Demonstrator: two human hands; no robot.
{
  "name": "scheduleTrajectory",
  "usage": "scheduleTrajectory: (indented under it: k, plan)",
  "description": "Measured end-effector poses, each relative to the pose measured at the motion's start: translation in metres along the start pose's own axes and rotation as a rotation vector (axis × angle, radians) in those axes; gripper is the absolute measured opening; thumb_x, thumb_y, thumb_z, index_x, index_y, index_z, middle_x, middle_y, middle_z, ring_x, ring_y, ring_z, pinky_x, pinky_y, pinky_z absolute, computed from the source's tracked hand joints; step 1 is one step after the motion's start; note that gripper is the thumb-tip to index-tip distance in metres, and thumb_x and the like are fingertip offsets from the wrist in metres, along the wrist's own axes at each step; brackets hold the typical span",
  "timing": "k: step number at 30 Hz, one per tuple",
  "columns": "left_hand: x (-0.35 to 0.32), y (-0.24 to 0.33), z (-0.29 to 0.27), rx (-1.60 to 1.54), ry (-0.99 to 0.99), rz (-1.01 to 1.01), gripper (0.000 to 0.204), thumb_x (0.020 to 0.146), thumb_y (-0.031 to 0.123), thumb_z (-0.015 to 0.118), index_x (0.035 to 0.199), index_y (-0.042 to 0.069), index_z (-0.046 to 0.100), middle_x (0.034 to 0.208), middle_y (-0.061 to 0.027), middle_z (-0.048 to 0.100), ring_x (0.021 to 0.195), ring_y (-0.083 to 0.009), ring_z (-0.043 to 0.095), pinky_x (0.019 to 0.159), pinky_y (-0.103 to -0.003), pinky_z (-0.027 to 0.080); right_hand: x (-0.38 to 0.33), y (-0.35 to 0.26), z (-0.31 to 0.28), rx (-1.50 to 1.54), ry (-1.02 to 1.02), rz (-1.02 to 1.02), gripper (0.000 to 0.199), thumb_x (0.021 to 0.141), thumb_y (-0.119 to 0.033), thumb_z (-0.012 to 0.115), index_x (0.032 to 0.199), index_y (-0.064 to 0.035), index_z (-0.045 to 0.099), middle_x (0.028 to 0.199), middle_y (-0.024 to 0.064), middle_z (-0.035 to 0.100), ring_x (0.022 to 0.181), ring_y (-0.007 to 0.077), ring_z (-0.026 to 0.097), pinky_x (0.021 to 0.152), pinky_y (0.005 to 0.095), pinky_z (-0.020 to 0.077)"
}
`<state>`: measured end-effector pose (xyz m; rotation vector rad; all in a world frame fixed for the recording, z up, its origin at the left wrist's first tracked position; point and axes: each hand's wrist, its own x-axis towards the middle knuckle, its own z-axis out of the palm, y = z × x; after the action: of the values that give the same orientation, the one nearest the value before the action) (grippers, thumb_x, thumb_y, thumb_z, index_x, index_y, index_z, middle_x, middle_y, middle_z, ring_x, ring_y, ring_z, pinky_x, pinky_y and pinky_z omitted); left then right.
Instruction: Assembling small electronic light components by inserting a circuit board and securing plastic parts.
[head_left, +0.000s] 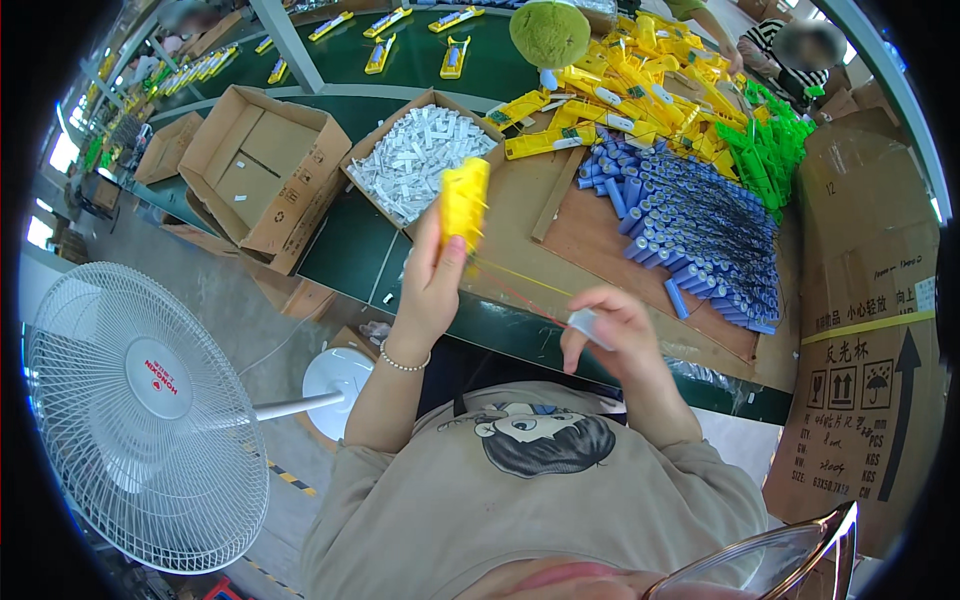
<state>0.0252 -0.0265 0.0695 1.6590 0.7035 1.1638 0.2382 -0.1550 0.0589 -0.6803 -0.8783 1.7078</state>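
Note:
My left hand is raised over the near edge of the bench, closed around a yellow plastic housing that is blurred by motion. Thin red and yellow wires stretch from near the housing toward my right hand. Between the fingers of that hand is a small whitish block; its exact kind is unclear. Beyond my left hand stands a carton of small white plastic parts. Many blue cylindrical battery cells with dark leads lie on the board to the right of my hands.
A yellow housing pile and green housings lie at the back right, near another person. An open carton stands left, a white fan nearer. A tall carton borders the right. More housings line the green surface behind.

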Motion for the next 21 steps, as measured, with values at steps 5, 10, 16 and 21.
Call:
scheduleTrajectory:
  k: [5, 10, 16, 21]
  plan:
    - [-0.027, -0.005, 0.024, -0.456, -0.335, -0.339, 0.047, 0.1, 0.018, 0.036, 0.142, -0.001, 0.028, 0.126, -0.0106, 0.049, 0.108, -0.0154, 0.053, 0.091, -0.03, 0.044, -0.002, -0.028, 0.005, 0.247, -0.178, -0.24, 0.082, 0.076, -0.017, 0.067, 0.138, 0.0122, 0.022, 0.114, 0.0329, 0.057, 0.106, 0.0426, 0.059, 0.093, 0.0523, 0.046]
    - [-0.037, -0.015, 0.034, -0.578, -0.326, -0.386, 0.05, 0.102, 0.028, 0.033, 0.144, 0.001, 0.024, 0.125, -0.0118, 0.051, 0.108, -0.0176, 0.055, 0.089, -0.032, 0.046, -0.002, -0.035, 0.013, 0.047, -0.347, -0.179, 0.054, 0.083, -0.005, 0.064, 0.13, 0.011, 0.042, 0.12, 0.0268, 0.056, 0.115, 0.0349, 0.055, 0.097, 0.0453, 0.0452]
    - [-0.04, -0.012, 0.045, -0.538, -0.316, -0.343, 0.049, 0.102, 0.026, 0.032, 0.144, 0.001, 0.025, 0.121, -0.0117, 0.055, 0.105, -0.0158, 0.056, 0.089, -0.03, 0.045, 0.003, -0.027, 0.0, -0.232, -0.094, 0.022, 0.025, 0.094, -0.016, 0.053, 0.1, 0.0072, 0.06, 0.085, 0.0192, 0.068, 0.076, 0.0248, 0.068, 0.071, 0.0315, 0.053]
    - [-0.04, -0.012, 0.038, -0.246, -0.38, -0.299, 0.048, 0.1, 0.021, 0.036, 0.142, -0.001, 0.03, 0.116, -0.0101, 0.056, 0.102, -0.0139, 0.055, 0.088, -0.027, 0.043, 0.006, -0.03, -0.003, -0.262, -0.008, 0.137, 0.028, 0.094, -0.021, 0.052, 0.088, 0.0047, 0.06, 0.066, 0.0133, 0.065, 0.052, 0.0163, 0.06, 0.051, 0.027, 0.0454]
